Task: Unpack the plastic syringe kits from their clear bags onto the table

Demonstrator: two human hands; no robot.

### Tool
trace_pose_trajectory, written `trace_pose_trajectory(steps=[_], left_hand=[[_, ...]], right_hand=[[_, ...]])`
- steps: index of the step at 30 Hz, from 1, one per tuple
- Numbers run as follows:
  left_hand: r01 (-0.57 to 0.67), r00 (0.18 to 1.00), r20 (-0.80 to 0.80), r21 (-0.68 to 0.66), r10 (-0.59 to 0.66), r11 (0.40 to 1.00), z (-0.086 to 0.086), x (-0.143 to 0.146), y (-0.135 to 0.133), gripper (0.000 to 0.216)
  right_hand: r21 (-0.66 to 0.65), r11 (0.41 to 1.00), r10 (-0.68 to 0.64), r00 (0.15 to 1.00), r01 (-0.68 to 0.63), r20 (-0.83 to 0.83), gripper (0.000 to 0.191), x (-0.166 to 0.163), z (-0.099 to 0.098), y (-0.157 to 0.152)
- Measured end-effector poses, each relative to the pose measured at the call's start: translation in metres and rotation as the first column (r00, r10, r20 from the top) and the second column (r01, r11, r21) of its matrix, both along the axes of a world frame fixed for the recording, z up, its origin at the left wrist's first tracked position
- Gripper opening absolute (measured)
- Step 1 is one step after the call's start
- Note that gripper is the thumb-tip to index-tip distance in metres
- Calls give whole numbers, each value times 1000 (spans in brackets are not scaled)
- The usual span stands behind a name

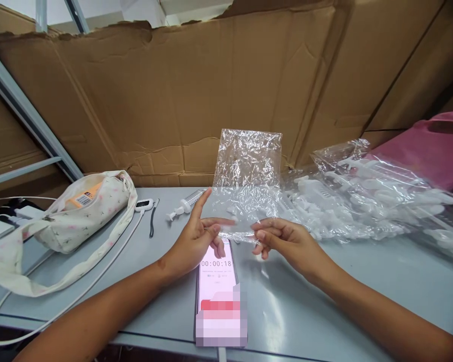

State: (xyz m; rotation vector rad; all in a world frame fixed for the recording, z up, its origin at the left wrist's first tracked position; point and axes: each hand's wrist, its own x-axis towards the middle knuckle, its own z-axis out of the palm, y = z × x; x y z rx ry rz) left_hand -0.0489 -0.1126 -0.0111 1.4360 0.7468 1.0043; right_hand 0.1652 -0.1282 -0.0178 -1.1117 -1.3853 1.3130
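A clear plastic bag [248, 161] stands up in front of me, crinkled and shiny, its near edge between my two hands. My left hand [202, 236] pinches that edge at its left corner, with the index finger raised. On the other corner, my right hand [281, 236] pinches the film between thumb and fingers. Left of the bag lies a clear syringe [186, 203] with a white plunger, partly behind my left index finger. Below my hands a phone [217, 276] lies on the table, showing a timer at 00:00:18.
Bagged white plastic parts [343, 201] pile up at the right, before a pink bag [423, 143]. On the left are a floral pouch [86, 211], a small white device [144, 204] and white cables. A cardboard wall [181, 90] rises behind the grey table [305, 311].
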Motion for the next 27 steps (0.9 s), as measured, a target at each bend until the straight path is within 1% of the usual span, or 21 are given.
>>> trace_pose_trajectory(steps=[2, 4, 6, 10, 14, 19, 22, 24, 27], left_hand=[[-12, 1000, 4, 10, 12, 1000, 0, 0, -1, 86], [-20, 1000, 2, 11, 19, 1000, 1, -1, -1, 88], [-22, 1000, 4, 1, 22, 1000, 2, -2, 0, 86], [-23, 1000, 5, -59, 23, 998, 3, -5, 3, 81], [3, 1000, 27, -165, 1, 986, 3, -6, 5, 69], [98, 991, 112, -265, -70, 959, 5, -10, 8, 46], [84, 991, 127, -277, -50, 957, 8, -17, 14, 37], [50, 993, 120, -273, -18, 961, 10, -21, 18, 38], [42, 998, 62, -247, -27, 968, 8, -22, 21, 45]], right_hand=[[29, 1000, -13, 1000, 12, 20, 42, 0, 1, -2], [65, 997, -30, 999, 28, 30, 41, 0, 2, -3], [88, 995, -45, 999, 42, 31, 40, 0, 3, -4], [83, 995, -53, 999, 52, 9, 39, -1, 2, -4], [75, 996, -52, 999, 52, 5, 39, -1, 1, -3], [90, 993, -73, 997, 71, 19, 39, 3, -1, -1], [123, 988, -105, 994, 99, 42, 39, 11, -3, 2], [142, 983, -122, 991, 113, 59, 38, 15, -5, 4], [137, 985, -116, 991, 106, 66, 36, 17, -7, 5]])
